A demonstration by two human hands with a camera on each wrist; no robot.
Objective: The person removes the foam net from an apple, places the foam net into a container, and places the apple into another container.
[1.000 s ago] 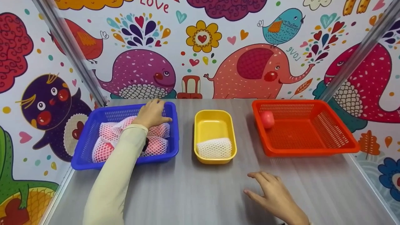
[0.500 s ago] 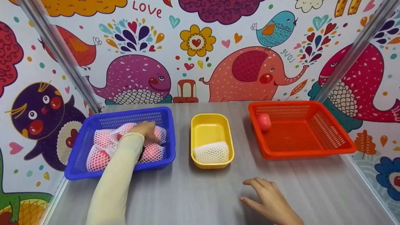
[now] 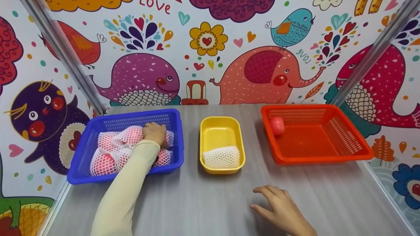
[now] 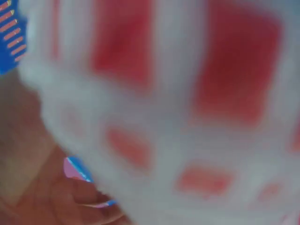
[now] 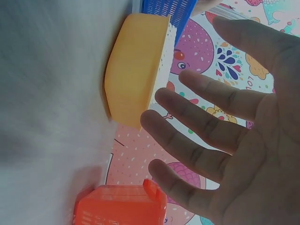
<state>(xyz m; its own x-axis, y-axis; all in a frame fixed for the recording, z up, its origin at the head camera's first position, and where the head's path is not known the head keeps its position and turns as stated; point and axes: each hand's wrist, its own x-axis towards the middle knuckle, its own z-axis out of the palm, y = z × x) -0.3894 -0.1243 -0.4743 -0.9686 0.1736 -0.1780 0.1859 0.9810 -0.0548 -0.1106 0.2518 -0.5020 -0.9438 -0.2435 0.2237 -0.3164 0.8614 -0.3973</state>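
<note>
My left hand reaches into the blue basket, down among several round pink fruits in white foam nets. Its fingertips are hidden from the head view. A netted fruit fills most of the left wrist view, large and blurred. Bent fingers show at that view's lower left, but whether they hold a fruit cannot be made out. My right hand is held near the front right of the table with fingers spread and relaxed, nothing in it; the right wrist view shows its bare palm and fingers.
A yellow tray stands mid-table, with an unfilled white foam net at its near end. To the right is a red basket with one bare pink fruit against its left wall. Patterned panels and metal posts enclose the back and sides.
My left hand has come down from above the blue basket's back part in among the netted fruits, shifting slightly since. The right hand has hardly moved. The head view has tilted a little.
</note>
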